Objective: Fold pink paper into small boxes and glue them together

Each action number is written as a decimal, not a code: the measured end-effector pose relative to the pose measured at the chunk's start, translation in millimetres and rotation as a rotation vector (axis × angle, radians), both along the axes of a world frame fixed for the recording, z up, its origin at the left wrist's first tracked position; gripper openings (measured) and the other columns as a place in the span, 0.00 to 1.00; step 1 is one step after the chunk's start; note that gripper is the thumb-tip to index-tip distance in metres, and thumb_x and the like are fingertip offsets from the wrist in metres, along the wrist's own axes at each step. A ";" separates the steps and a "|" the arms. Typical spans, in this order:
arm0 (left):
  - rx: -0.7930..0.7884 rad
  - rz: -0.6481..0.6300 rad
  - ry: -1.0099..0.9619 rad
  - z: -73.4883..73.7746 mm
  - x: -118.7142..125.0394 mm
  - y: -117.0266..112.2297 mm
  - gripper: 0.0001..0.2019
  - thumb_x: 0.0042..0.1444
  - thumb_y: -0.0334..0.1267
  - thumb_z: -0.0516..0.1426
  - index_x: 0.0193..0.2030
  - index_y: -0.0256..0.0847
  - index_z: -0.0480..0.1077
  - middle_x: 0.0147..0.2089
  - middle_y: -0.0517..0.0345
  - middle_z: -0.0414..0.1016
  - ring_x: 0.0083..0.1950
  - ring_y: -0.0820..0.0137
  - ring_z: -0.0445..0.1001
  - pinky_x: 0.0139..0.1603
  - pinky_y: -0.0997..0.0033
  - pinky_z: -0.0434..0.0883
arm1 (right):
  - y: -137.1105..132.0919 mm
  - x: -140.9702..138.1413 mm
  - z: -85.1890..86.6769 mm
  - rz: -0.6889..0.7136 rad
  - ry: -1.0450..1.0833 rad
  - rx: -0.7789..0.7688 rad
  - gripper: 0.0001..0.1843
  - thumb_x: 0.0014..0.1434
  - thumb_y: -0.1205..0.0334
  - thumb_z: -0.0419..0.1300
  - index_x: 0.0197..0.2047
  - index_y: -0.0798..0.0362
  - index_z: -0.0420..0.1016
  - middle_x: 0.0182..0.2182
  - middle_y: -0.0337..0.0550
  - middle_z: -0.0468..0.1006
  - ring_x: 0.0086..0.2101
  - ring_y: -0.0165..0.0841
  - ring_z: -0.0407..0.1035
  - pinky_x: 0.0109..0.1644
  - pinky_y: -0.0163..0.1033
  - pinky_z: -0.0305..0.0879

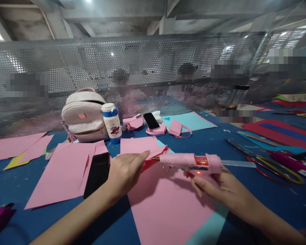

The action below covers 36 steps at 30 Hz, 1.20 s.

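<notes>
My right hand (pixel 221 187) is closed around the handle of a pink hot glue gun (pixel 178 160), whose red light is lit. A translucent glue stick (pixel 238 163) sticks out of its back end. The gun's metal nozzle points left at a small folded piece of pink paper (pixel 156 153) with a red underside. My left hand (pixel 126 172) pinches that folded piece from the left, close to the nozzle tip. Whether the nozzle touches the paper I cannot tell. Beneath both hands lies a large pink sheet (pixel 165 207) over a light blue one (pixel 209 228).
A black phone (pixel 98 172) lies on pink sheets (pixel 61 170) at left. Behind stand a pale backpack (pixel 84 114) and a white-and-blue bottle (pixel 112 122). Small pink paper bags (pixel 177 128) and another phone (pixel 151 121) are near the perforated screen (pixel 148 88). Scissors (pixel 277 168) lie at right.
</notes>
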<state>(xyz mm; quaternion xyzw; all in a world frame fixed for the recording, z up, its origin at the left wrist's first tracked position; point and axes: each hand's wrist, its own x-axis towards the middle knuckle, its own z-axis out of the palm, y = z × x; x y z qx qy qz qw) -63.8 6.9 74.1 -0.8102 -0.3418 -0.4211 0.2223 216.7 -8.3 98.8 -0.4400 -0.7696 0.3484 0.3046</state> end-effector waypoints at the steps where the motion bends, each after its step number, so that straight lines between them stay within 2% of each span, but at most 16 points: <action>1: 0.002 0.000 0.001 0.0 -0.1 0.0 0.14 0.66 0.26 0.51 0.54 0.38 0.71 0.29 0.57 0.80 0.29 0.73 0.78 0.29 0.78 0.70 | 0.2 1.0 -1.0 0.002 -0.004 0.000 0.27 0.62 0.40 0.55 0.21 0.52 0.70 0.20 0.42 0.71 0.22 0.31 0.66 0.24 0.33 0.67; 8: 0.005 -0.025 0.020 0.8 0.1 -0.6 0.13 0.66 0.26 0.50 0.54 0.36 0.69 0.31 0.55 0.82 0.31 0.72 0.80 0.29 0.77 0.71 | 1.3 0.8 -0.6 0.078 -0.011 -0.024 0.28 0.66 0.41 0.52 0.22 0.52 0.69 0.22 0.41 0.72 0.23 0.31 0.67 0.27 0.34 0.67; 19: -0.035 -0.054 -0.007 1.0 -0.3 -1.2 0.12 0.66 0.26 0.51 0.53 0.35 0.71 0.32 0.54 0.82 0.32 0.71 0.80 0.29 0.76 0.71 | 3.5 -4.0 3.0 0.139 0.042 -0.058 0.33 0.66 0.34 0.48 0.23 0.53 0.68 0.20 0.40 0.68 0.22 0.30 0.64 0.26 0.34 0.62; 27: -0.024 -0.051 -0.013 2.9 0.7 -2.1 0.11 0.66 0.27 0.51 0.52 0.36 0.71 0.32 0.55 0.82 0.30 0.71 0.79 0.27 0.77 0.70 | 6.5 -5.4 3.1 0.167 0.036 -0.040 0.34 0.68 0.37 0.46 0.23 0.54 0.70 0.18 0.40 0.68 0.19 0.26 0.58 0.22 0.34 0.54; 36: -0.026 -0.066 -0.027 2.9 0.4 -1.3 0.12 0.66 0.26 0.51 0.52 0.36 0.72 0.32 0.55 0.82 0.31 0.71 0.80 0.28 0.76 0.71 | 8.0 -4.1 2.6 0.181 0.037 -0.019 0.33 0.70 0.40 0.47 0.23 0.54 0.70 0.18 0.40 0.69 0.19 0.26 0.57 0.21 0.34 0.53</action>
